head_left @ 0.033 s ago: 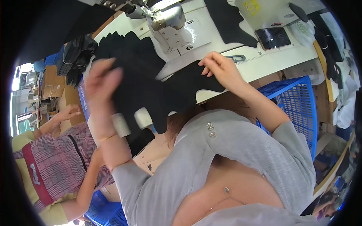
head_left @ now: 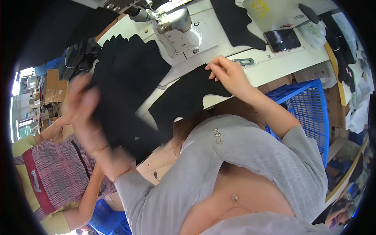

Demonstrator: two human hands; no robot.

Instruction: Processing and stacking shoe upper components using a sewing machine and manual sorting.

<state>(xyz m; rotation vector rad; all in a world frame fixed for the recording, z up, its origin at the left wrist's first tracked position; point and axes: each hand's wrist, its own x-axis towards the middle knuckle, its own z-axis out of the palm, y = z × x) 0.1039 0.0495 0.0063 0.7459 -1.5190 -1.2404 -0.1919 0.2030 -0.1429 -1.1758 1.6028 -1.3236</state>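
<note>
Black fabric piece (head_left: pixel 184 92) lay at the near edge of the white table (head_left: pixel 270 64), below the sewing machine (head_left: pixel 172 29). Right hand (head_left: pixel 230 75) was on its upper right end, fingers bent and close together; couldn't tell from where I stood if they pinched the cloth. Left hand (head_left: pixel 84 103) was a blur beside a smeared dark cloth (head_left: pixel 127 127), grip unclear. Stack of black pieces (head_left: pixel 131 58) sat left of the machine, another cut piece (head_left: pixel 237 29) right of it, near a dark-screened device (head_left: pixel 283 40). Blue basket (head_left: pixel 309 113) stood at the person's right; co-worker (head_left: pixel 64 168) on the left.
</note>
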